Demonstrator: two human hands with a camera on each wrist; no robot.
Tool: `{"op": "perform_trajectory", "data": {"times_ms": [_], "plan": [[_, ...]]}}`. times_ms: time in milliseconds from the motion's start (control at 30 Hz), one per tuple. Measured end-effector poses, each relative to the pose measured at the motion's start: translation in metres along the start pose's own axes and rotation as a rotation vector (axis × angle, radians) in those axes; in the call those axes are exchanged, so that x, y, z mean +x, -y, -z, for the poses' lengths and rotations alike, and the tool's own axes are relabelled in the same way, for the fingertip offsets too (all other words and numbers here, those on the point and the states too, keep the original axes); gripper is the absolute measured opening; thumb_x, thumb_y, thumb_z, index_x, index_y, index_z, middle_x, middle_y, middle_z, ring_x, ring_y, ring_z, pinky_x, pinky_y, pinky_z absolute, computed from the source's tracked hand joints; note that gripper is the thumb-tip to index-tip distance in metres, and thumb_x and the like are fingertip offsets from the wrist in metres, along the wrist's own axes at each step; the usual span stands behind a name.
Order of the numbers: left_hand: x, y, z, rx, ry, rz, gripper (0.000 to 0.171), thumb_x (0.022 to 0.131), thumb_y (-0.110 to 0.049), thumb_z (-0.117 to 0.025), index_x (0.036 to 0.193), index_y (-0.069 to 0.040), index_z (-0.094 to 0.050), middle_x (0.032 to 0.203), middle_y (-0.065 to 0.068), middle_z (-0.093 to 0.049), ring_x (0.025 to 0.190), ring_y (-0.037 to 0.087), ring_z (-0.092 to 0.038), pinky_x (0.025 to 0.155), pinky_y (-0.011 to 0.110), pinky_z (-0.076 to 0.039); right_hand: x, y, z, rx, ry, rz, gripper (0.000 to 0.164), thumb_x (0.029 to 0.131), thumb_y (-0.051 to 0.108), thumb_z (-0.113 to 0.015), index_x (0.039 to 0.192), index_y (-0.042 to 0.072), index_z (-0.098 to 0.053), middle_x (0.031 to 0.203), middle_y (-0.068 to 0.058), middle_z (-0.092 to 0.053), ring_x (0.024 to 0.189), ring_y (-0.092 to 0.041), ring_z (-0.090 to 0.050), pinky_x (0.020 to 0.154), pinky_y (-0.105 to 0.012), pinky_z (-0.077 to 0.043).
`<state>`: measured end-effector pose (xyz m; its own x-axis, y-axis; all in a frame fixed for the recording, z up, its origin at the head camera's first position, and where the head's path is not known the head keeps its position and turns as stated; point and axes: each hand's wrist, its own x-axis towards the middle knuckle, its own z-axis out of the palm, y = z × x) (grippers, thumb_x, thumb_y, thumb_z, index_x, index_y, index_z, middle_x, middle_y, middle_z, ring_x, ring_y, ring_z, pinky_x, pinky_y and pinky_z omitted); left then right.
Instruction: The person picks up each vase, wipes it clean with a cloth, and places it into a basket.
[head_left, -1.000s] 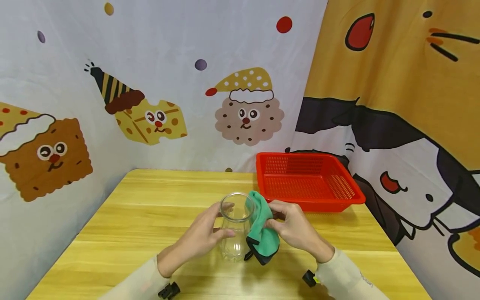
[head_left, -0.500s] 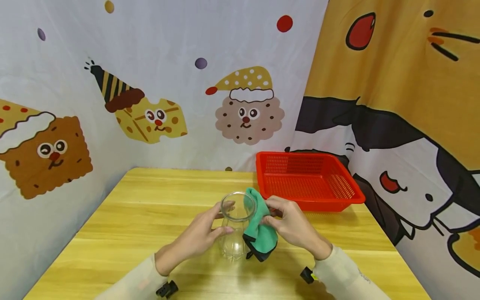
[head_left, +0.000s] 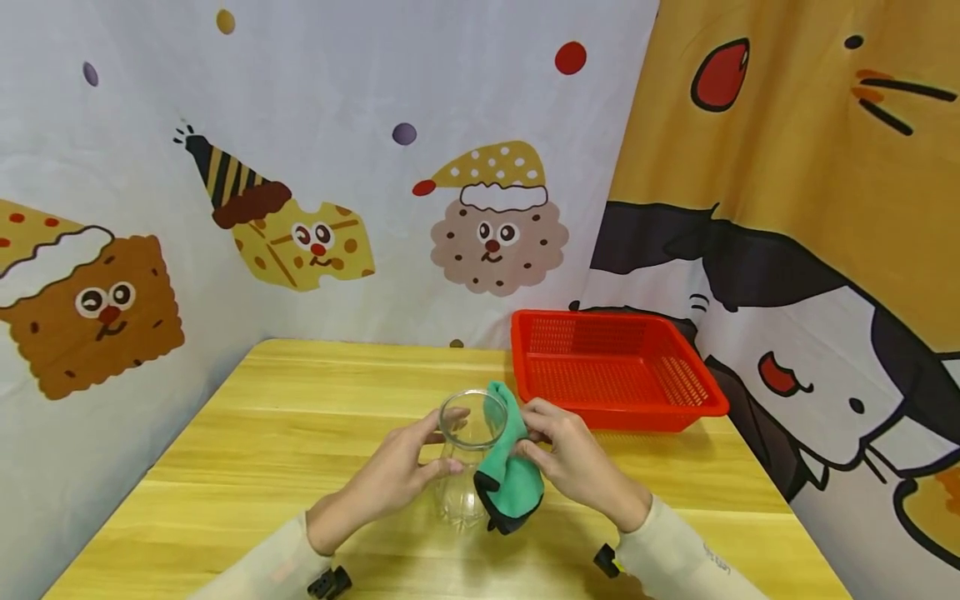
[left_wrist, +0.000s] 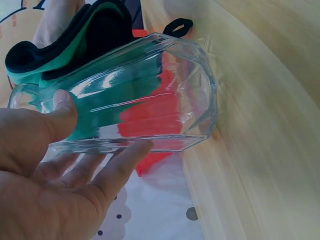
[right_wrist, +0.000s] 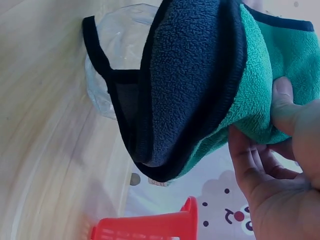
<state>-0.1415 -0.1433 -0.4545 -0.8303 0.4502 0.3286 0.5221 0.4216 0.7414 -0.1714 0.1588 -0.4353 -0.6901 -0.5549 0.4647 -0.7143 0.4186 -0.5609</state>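
Observation:
A clear glass vase (head_left: pixel 459 492) with a faceted body and a round rim stands upright at the middle of the table. My left hand (head_left: pixel 401 462) holds its left side, thumb in front and fingers behind, as the left wrist view also shows. My right hand (head_left: pixel 573 457) pinches a folded green cleaning cloth (head_left: pixel 517 483) with a dark grey side, black edging and a black hanging loop (right_wrist: pixel 96 47). The cloth lies against the vase's right side and hides part of it. Whether the base touches the tabletop is hard to tell.
A red plastic basket (head_left: pixel 630 417) with perforated sides stands at the table's back right, beyond my right hand. The pale wooden table (head_left: pixel 300 400) meets a printed cartoon curtain (head_left: pixel 337 125) behind and at both sides.
My right hand has shifted slightly left with the cloth, so the cloth now overlaps more of the vase's right side. My left hand keeps its hold with little movement.

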Motion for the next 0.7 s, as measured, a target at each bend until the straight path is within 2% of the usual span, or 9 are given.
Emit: {"op": "perform_trajectory", "data": {"times_ms": [33, 67, 167, 267, 300, 433, 533, 567, 700], "plan": [[0.000, 0.007, -0.002, 0.000, -0.004, -0.022, 0.065, 0.110, -0.042, -0.080, 0.170, -0.029, -0.057, 0.165, 0.015, -0.070, 0.133, 0.048, -0.080, 0.110, 0.068, -0.069, -0.001, 0.000, -0.001, -0.010, -0.002, 0.006, 0.021, 0.099, 0.001, -0.090, 0.118, 0.011, -0.086, 0.114, 0.000, -0.076, 0.091, -0.001, -0.070, 0.079, -0.022, -0.070], [0.001, 0.024, -0.006, 0.000, -0.014, -0.075, 0.066, 0.111, -0.045, -0.078, 0.171, -0.031, -0.055, 0.166, 0.012, -0.070, 0.131, 0.044, -0.081, 0.108, 0.062, -0.072, -0.001, 0.000, -0.002, -0.020, -0.005, 0.013, 0.021, 0.099, 0.001, -0.091, 0.117, 0.010, -0.086, 0.113, 0.000, -0.075, 0.092, -0.002, -0.070, 0.079, -0.023, -0.070], [0.001, 0.036, -0.009, 0.006, -0.026, -0.117, 0.067, 0.111, -0.048, -0.077, 0.172, -0.034, -0.054, 0.167, 0.010, -0.070, 0.129, 0.042, -0.082, 0.102, 0.059, -0.074, -0.001, 0.001, -0.003, -0.053, -0.006, 0.035, 0.021, 0.098, 0.001, -0.092, 0.116, 0.009, -0.086, 0.112, 0.000, -0.074, 0.094, -0.005, -0.073, 0.081, -0.025, -0.072], [0.000, 0.029, -0.006, -0.013, -0.013, -0.083, 0.068, 0.110, -0.043, -0.080, 0.172, -0.032, -0.054, 0.168, 0.013, -0.069, 0.130, 0.044, -0.082, 0.104, 0.060, -0.074, -0.001, 0.002, -0.004, -0.087, 0.012, 0.059, 0.019, 0.099, 0.000, -0.091, 0.116, 0.007, -0.086, 0.112, -0.002, -0.073, 0.095, -0.008, -0.076, 0.082, -0.024, -0.072], [-0.001, 0.014, -0.003, -0.017, -0.005, -0.035, 0.067, 0.109, -0.041, -0.082, 0.171, -0.031, -0.056, 0.167, 0.016, -0.069, 0.131, 0.049, -0.081, 0.105, 0.066, -0.072, 0.000, 0.002, -0.003, -0.096, 0.019, 0.067, 0.019, 0.099, 0.000, -0.091, 0.116, 0.006, -0.086, 0.113, -0.003, -0.073, 0.095, -0.009, -0.077, 0.082, -0.023, -0.072], [-0.002, -0.004, 0.002, 0.012, 0.017, 0.016, 0.069, 0.108, -0.025, -0.084, 0.171, -0.020, -0.056, 0.164, 0.024, -0.069, 0.130, 0.052, -0.080, 0.107, 0.067, -0.070, 0.000, 0.004, -0.003, -0.140, 0.041, 0.100, 0.020, 0.098, -0.003, -0.090, 0.117, 0.002, -0.087, 0.113, -0.007, -0.074, 0.093, -0.012, -0.075, 0.078, -0.022, -0.070], [-0.001, -0.011, 0.003, 0.044, 0.021, 0.035, 0.070, 0.107, -0.020, -0.084, 0.171, -0.015, -0.055, 0.163, 0.024, -0.070, 0.131, 0.050, -0.080, 0.109, 0.065, -0.070, 0.001, 0.005, -0.002, -0.160, 0.058, 0.114, 0.024, 0.097, -0.003, -0.090, 0.121, 0.001, -0.088, 0.114, -0.008, -0.074, 0.095, -0.014, -0.074, 0.078, -0.023, -0.071], [-0.002, -0.013, 0.004, 0.043, 0.020, 0.046, 0.070, 0.107, -0.022, -0.084, 0.171, -0.017, -0.055, 0.164, 0.022, -0.070, 0.133, 0.050, -0.080, 0.112, 0.065, -0.069, 0.002, 0.005, -0.001, -0.164, 0.067, 0.113, 0.024, 0.097, -0.003, -0.091, 0.121, 0.001, -0.088, 0.114, -0.009, -0.075, 0.097, -0.015, -0.075, 0.080, -0.023, -0.071], [-0.001, -0.011, 0.003, 0.041, 0.019, 0.037, 0.071, 0.107, -0.020, -0.085, 0.171, -0.016, -0.055, 0.162, 0.022, -0.071, 0.132, 0.050, -0.080, 0.111, 0.066, -0.069, 0.003, 0.007, 0.001, -0.178, 0.114, 0.095, 0.022, 0.097, -0.001, -0.091, 0.119, 0.002, -0.089, 0.114, -0.009, -0.075, 0.100, -0.017, -0.077, 0.083, -0.021, -0.071]]}}
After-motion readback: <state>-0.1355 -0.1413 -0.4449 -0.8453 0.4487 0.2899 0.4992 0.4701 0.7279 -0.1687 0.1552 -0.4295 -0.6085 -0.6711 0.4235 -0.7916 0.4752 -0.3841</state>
